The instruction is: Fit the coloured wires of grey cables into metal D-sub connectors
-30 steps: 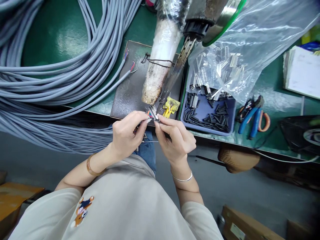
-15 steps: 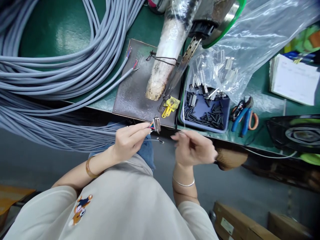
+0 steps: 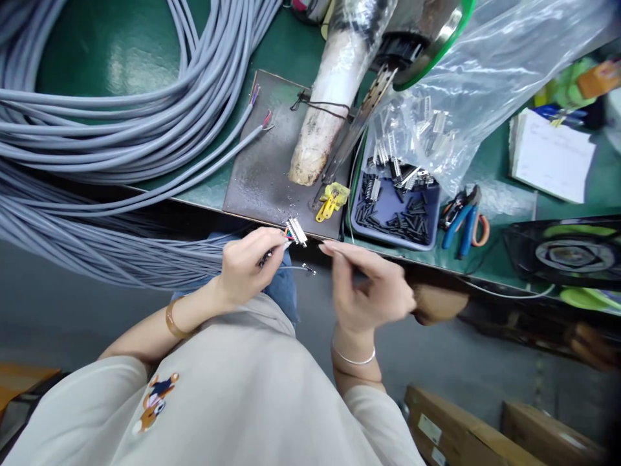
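Observation:
My left hand point(image 3: 252, 264) pinches a metal multi-pin connector point(image 3: 295, 232) by its coloured wires, just off the table's front edge. A thin grey cable with a small dark-and-silver end point(image 3: 309, 268) sticks out below those fingers. To the right, my right hand point(image 3: 369, 281) has thumb and forefinger drawn together, pointing at the connector but apart from it; whatever the fingertips hold is too small to make out. Beyond the hands, a yellow clip-like piece point(image 3: 332, 201) lies on the dark board point(image 3: 262, 171), under a white wrapped tube point(image 3: 323, 129).
Coiled grey cables point(image 3: 145, 152) cover the left. A blue tray point(image 3: 431, 226) of black sleeves and connectors stands right of the board, partly under a plastic bag point(image 3: 490, 71). Pliers point(image 3: 466, 226), a paper stack point(image 3: 553, 155) and a small black fan point(image 3: 572, 255) lie farther right.
The connector has turned in my left hand and now slants down to the right. My right hand's forefinger has stretched out and its tip is closer to the connector. The view has shifted slightly.

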{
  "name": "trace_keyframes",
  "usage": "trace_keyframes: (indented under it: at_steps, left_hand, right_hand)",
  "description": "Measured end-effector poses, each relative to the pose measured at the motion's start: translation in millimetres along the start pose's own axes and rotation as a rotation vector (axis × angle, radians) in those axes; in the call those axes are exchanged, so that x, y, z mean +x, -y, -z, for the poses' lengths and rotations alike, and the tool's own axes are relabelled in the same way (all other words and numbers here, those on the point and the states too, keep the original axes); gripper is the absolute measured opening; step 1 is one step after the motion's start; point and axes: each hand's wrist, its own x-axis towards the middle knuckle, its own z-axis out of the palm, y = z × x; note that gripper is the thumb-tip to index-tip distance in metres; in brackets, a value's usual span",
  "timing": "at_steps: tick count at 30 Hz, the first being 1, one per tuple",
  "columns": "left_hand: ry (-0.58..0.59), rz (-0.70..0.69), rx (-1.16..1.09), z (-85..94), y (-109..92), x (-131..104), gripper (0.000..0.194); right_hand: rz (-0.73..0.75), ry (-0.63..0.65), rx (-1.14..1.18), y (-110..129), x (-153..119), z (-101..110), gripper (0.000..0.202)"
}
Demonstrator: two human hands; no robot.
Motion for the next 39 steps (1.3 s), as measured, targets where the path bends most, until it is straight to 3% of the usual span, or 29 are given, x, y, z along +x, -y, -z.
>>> trace_keyframes:
  at_steps: [3,6,14,24,31,39]
  left_hand:
    - [0.008,0.112,-0.015,-1.8,0,14,0.006]
    - [0.016,0.181,-0.006,-3.6,0,27,0.007]
    - [-0.003,0.106,0.055,-11.3,-2,46,0.008]
    - [-0.049,0.023,0.036,-11.8,-4,53,0.008]
    - [0.033,0.056,0.031,-8.8,-3,46,0.008]
    - [0.046,0.057,0.016,-8.2,-7,40,0.007]
  right_hand:
    - [0.076,-0.016,0.02,4,12,-20,0.019]
    - [0.037,-0.004,0.056,0,14,-30,0.017]
    - [-0.021,-0.095,0.063,-11,22,-38,0.016]
    - [0.029,-0.126,0.066,-10,32,-38,0.022]
    - [0.125,-0.073,-0.031,-13,26,-36,0.025]
    - [0.124,-0.073,-0.009,-13,20,-33,0.022]
